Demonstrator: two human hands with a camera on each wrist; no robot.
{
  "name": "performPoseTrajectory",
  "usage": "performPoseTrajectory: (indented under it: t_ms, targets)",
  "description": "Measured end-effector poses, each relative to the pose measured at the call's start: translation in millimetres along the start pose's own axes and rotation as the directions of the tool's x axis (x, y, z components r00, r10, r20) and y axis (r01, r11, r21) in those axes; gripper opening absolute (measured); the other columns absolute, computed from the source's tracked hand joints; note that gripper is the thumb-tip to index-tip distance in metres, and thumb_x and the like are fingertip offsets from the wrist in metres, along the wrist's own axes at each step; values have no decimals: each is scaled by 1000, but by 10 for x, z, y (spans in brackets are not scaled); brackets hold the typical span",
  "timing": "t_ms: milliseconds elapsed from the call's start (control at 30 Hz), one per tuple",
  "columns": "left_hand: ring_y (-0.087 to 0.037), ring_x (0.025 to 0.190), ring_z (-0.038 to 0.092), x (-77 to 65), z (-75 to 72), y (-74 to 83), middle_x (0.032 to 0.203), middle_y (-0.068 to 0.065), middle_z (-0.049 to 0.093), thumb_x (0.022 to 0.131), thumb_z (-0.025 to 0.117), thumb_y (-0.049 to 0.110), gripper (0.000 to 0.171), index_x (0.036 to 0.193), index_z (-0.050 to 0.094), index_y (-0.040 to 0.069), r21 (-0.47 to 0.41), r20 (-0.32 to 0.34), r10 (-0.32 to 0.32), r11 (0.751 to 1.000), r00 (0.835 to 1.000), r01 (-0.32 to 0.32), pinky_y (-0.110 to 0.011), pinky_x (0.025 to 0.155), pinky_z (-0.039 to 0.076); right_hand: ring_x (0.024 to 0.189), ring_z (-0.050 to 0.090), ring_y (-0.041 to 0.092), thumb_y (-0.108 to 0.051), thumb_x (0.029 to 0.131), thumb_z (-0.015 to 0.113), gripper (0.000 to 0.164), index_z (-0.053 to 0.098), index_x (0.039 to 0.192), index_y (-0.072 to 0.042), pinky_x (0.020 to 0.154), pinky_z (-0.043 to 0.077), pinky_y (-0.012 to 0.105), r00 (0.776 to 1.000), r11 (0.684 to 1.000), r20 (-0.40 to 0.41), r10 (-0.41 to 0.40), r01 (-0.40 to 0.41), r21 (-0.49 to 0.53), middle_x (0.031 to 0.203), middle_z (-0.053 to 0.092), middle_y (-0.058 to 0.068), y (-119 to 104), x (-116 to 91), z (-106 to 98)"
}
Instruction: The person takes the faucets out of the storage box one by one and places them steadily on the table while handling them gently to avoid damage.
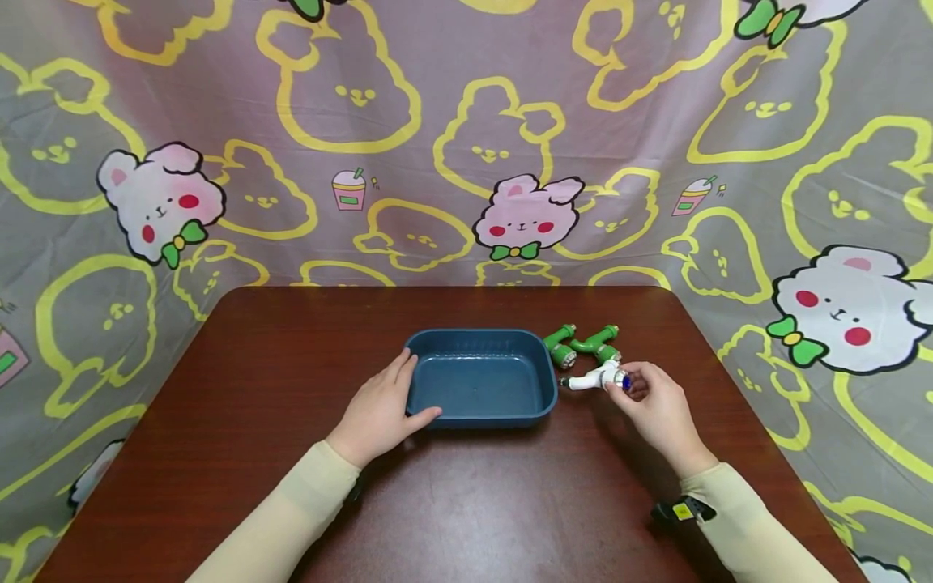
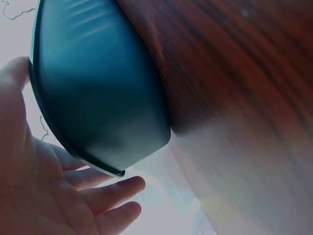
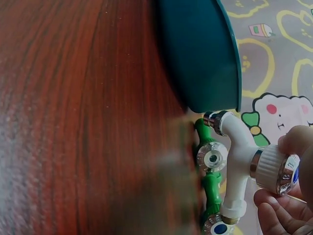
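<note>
A dark blue plastic basin (image 1: pixel 481 422) sits on the table, its inside bare. My left hand (image 1: pixel 375 413) rests against its left end, fingers straight along the rim and thumb over the front edge. To the right of the basin, my right hand (image 1: pixel 663 413) pinches a white faucet (image 3: pixel 238 164) by its ribbed knob, which has a blue cap. The faucet's dark spout tip points toward the basin's right wall. Just behind it lie two green faucets, the left one (image 1: pixel 560 346) beside the basin and the right one (image 1: pixel 599 344) partly hidden by the white faucet.
The brown wooden table (image 1: pixel 474 502) extends around the basin. Behind it and at both sides hangs a patterned cloth (image 1: pixel 437 121) with cartoon animals. A dark band (image 1: pixel 685 510) with a yellow patch is at the right wrist.
</note>
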State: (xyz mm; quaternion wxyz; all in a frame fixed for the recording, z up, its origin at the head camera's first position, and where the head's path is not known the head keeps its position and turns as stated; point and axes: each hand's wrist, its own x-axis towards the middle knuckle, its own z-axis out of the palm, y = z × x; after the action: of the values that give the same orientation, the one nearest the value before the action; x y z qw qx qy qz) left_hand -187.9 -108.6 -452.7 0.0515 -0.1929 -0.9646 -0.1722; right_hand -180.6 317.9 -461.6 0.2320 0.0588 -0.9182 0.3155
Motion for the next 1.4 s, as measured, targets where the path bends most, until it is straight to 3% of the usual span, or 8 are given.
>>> performPoseTrajectory:
  t_ms: [1000,1400]
  targets:
    - [-40,145,46,-5,-11,-7,165,-23,32,91,68,64,100,157,36,-3,-2,6,-3,1000,1000,3,-54,114,45,78,65,20,-17,86,84,27,70,103,-3,68,54,21,997,999,70,31,-30,-16,88,68,8,23,-31,95]
    - [-41,144,47,-2,12,-15,165,-24,33,91,71,60,98,157,36,-4,-7,-7,0,1000,1000,0,-55,113,45,77,64,18,-19,86,84,29,68,104,-3,68,53,22,994,999,102,42,-38,-39,88,67,7,66,-50,106]
